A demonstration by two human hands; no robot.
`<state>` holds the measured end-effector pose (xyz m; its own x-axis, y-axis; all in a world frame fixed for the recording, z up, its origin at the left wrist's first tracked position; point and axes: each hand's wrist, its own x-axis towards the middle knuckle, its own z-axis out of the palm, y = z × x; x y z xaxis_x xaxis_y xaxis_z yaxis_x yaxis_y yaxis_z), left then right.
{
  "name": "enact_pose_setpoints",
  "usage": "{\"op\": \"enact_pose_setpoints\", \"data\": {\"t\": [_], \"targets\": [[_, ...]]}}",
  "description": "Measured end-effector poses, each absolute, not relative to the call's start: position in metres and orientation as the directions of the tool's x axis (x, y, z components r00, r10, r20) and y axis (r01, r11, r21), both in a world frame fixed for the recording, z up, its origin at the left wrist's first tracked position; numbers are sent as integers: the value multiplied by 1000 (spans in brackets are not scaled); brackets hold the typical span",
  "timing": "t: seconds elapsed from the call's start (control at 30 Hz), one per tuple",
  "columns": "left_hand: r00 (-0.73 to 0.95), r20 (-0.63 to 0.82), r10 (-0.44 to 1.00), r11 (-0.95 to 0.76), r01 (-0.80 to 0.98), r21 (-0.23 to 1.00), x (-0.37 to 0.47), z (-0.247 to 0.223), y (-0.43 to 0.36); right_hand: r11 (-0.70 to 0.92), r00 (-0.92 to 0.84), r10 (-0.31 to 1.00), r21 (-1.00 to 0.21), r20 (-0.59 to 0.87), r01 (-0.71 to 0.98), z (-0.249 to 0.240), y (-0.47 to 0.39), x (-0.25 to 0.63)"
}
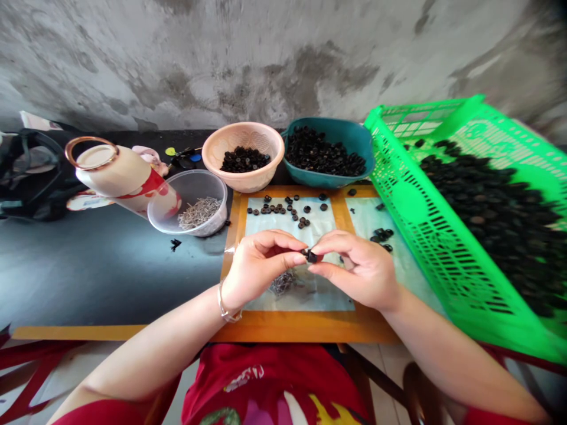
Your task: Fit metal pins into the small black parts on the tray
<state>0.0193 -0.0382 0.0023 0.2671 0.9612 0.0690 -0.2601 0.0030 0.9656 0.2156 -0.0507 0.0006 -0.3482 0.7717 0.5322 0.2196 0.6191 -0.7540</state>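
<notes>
My left hand (261,260) and my right hand (361,265) meet over the pale mat (259,298), fingertips almost touching. Both pinch a small black part (311,257) between thumb and forefinger; whether it is one piece or two pressed together I cannot tell. Beneath my left hand lies a little heap of metal pins (283,282), partly covered by the fingers. Several small black round pieces with center holes (278,209) are scattered on the mat beyond my hands. A few larger black pieces (381,236) lie right of my right hand.
A clear tub of metal pins (210,227) stands at left beside a tilted white-and-red flask (119,177). Behind the mat are a pink bowl (243,180) and a teal bowl (328,179) of black pieces. A green basket (443,254), heaped with black parts, fills the right side.
</notes>
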Motion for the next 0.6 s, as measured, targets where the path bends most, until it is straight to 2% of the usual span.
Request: {"op": "enact_pose_setpoints", "data": {"t": [0.13,0.3,0.6], "targets": [[286,58,956,33,-302,953,19,1,-37,573,-358,796,-799,488,184,1,-52,218],[332,38,943,73,-316,946,18,-1,-36,578,-345,803,-776,486,252,2,-52,218],[396,1,918,152,-355,922,17,-4,-37,575,-374,800,-777,470,254,1,-49,219]]}}
